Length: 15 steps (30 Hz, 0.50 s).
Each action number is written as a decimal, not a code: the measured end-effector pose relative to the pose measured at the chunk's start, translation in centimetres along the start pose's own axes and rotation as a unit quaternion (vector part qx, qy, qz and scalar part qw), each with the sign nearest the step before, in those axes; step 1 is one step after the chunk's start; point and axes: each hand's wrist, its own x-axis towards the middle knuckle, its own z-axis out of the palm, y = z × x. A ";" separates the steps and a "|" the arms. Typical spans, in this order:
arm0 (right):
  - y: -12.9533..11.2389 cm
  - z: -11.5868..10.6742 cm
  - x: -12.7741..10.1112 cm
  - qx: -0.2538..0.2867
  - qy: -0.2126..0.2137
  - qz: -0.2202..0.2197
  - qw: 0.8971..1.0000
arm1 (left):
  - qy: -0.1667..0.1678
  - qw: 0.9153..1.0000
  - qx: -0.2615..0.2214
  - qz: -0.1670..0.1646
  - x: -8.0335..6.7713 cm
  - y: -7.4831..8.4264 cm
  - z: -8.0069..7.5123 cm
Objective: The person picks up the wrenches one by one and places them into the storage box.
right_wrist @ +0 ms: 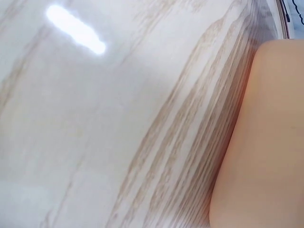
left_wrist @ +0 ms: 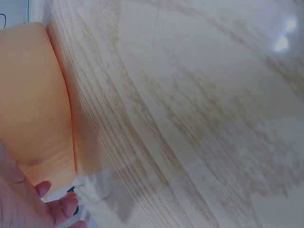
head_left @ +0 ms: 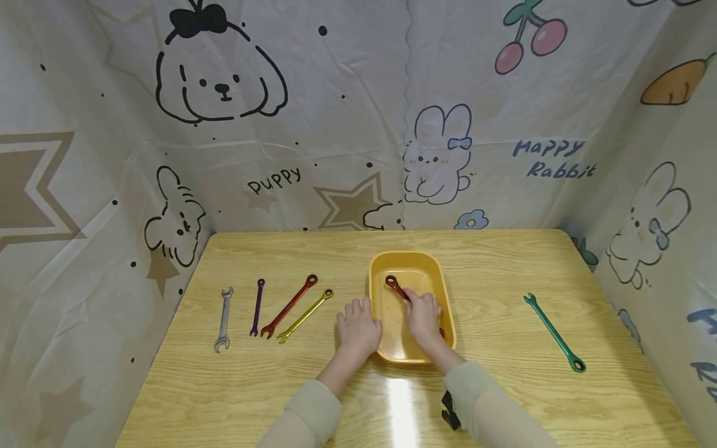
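Note:
A yellow-orange plastic tray [head_left: 394, 320] stands on the table. Inside it, my right hand [head_left: 424, 316] grips a dark red combination wrench [head_left: 399, 289]. The wrench's ring end points away from me; the hand covers its middle, and a bit of red shows beyond the hand near the tray's right wall. My left hand [head_left: 357, 328] is at the tray's left side, thumb side against the rim and fingers extended forward. In the left wrist view, the fingers of the left hand [left_wrist: 28, 204] appear beside the tray's outer wall [left_wrist: 33, 95]. The right wrist view shows only the tray wall and tabletop.
Left of the tray lie a silver open-end wrench [head_left: 225, 318], a purple wrench [head_left: 257, 308], a larger red wrench [head_left: 291, 305] and a yellow wrench [head_left: 305, 316]. On the right lies a green wrench [head_left: 553, 333]. A printed cloth [head_left: 347, 124] surrounds the wooden table [head_left: 493, 274].

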 end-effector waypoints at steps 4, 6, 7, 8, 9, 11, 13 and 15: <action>0.0 0.1 0.1 -0.005 -0.015 0.009 1.000 | 0.003 1.000 -0.004 0.001 -0.1 0.0 0.0; 0.0 0.1 0.1 -0.009 -0.021 0.009 1.000 | 0.005 1.000 -0.005 0.003 -0.1 0.0 -0.1; 0.0 0.1 0.1 -0.010 -0.024 0.011 1.000 | 0.004 1.000 -0.004 0.003 -0.1 0.0 -0.1; 0.0 0.1 0.2 -0.012 -0.028 0.012 0.999 | 0.004 1.000 -0.004 0.003 -0.1 0.0 -0.1; 0.1 0.1 0.2 -0.015 -0.032 0.013 0.999 | 0.003 1.000 -0.005 0.004 -0.1 0.0 -0.1; 0.1 0.1 0.2 -0.018 -0.037 0.014 0.999 | 0.003 1.000 -0.006 0.003 -0.1 0.0 -0.1; 0.2 0.2 0.3 -0.018 -0.040 0.016 0.999 | 0.005 1.000 -0.007 0.003 -0.1 0.0 0.0; 0.3 0.2 0.3 -0.017 -0.040 0.014 0.999 | 0.008 1.000 -0.008 0.003 -0.1 -0.1 0.0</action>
